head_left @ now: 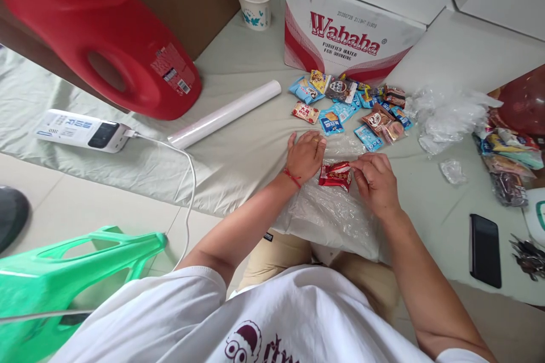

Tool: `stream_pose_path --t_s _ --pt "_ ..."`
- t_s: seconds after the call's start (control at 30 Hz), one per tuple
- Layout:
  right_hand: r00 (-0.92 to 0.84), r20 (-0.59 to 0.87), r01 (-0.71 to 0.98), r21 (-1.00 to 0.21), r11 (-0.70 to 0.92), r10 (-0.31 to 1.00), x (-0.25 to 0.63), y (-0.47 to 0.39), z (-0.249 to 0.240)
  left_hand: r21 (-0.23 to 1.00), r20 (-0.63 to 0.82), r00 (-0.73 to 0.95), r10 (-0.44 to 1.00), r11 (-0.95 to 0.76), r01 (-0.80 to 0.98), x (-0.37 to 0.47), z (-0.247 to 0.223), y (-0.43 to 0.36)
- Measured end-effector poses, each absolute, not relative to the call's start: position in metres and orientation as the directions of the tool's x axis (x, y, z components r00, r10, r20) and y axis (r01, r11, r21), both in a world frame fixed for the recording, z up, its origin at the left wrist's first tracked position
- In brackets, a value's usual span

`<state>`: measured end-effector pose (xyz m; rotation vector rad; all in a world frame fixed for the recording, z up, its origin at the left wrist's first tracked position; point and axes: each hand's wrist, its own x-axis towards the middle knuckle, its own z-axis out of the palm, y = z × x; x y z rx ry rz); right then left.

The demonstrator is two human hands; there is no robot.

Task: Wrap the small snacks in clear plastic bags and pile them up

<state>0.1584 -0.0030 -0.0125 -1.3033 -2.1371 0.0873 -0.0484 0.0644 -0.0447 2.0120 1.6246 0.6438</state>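
A red snack packet (335, 177) lies on a clear plastic sheet (327, 212) at the near edge of the cloth-covered surface. My right hand (377, 181) pinches the packet's right end between thumb and fingers. Just left of it, my left hand (305, 154) rests flat with its fingers stretched out, holding nothing. Beyond both hands lies a pile of small wrapped snacks, among them a blue packet (331, 121), a brown packet (383, 122) and a red-and-white packet (305, 112).
A white roll (225, 114) and a power bank (83, 130) with a cable lie left, beside a large red jug (128, 39). A Wahaha carton (344, 34) stands behind. Crumpled clear plastic (447, 113), a phone (486, 249) and keys (528, 258) are on the right.
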Motion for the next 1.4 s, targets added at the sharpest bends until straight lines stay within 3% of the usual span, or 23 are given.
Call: stream_pose_path --t_s 0.17,0.3,0.5,0.6,0.7,0.9,0.97,1.1,1.2,1.3,1.4 --pt "-0.426 0.453 0.742 -0.320 0.589 0.783 0.168 -0.021 -0.025 0.605 0.061 0.198 0.978 -0.194 0.772 -0.048 -0.042 0.062" --pt "-0.455 0.435 0.704 -0.359 0.613 0.777 0.169 -0.028 -0.022 0.559 0.073 0.226 0.971 -0.227 0.798 -0.047 -0.042 0.059" --pt "-0.248 0.471 0.739 -0.473 0.480 0.847 0.162 0.002 0.011 0.551 0.071 0.231 0.970 -0.231 0.802 -0.047 -0.043 0.058" --pt "-0.264 0.381 0.806 -0.417 0.420 0.886 0.145 0.043 0.021 0.561 0.066 0.236 0.970 -0.232 0.795 -0.046 -0.044 0.059" --pt "-0.348 0.185 0.870 -0.303 0.390 0.919 0.115 0.091 0.022 0.549 0.069 0.254 0.965 -0.250 0.797 -0.046 -0.046 0.059" --pt "-0.294 -0.111 0.952 -0.119 0.281 0.949 0.054 0.157 0.007 0.524 0.096 0.283 0.954 -0.290 0.800 -0.046 -0.047 0.057" --pt "-0.280 -0.142 0.959 -0.094 0.269 0.949 0.044 0.163 0.002 0.525 0.089 0.285 0.954 -0.288 0.801 -0.046 -0.047 0.057" --pt "-0.280 -0.069 0.959 -0.067 0.276 0.958 0.044 0.156 -0.001 0.528 0.088 0.281 0.956 -0.284 0.801 -0.046 -0.046 0.057" --pt "-0.250 0.067 0.950 -0.174 0.258 0.966 0.063 0.143 0.006 0.536 0.092 0.270 0.958 -0.277 0.797 -0.046 -0.046 0.057" --pt "-0.119 0.189 0.825 -0.527 0.203 0.975 0.099 0.129 0.015 0.547 0.090 0.272 0.958 -0.276 0.790 -0.047 -0.047 0.057" --pt "-0.039 -0.032 0.479 -0.878 -0.009 0.999 0.138 0.114 0.023 0.553 0.076 0.275 0.958 -0.270 0.788 -0.048 -0.049 0.059"
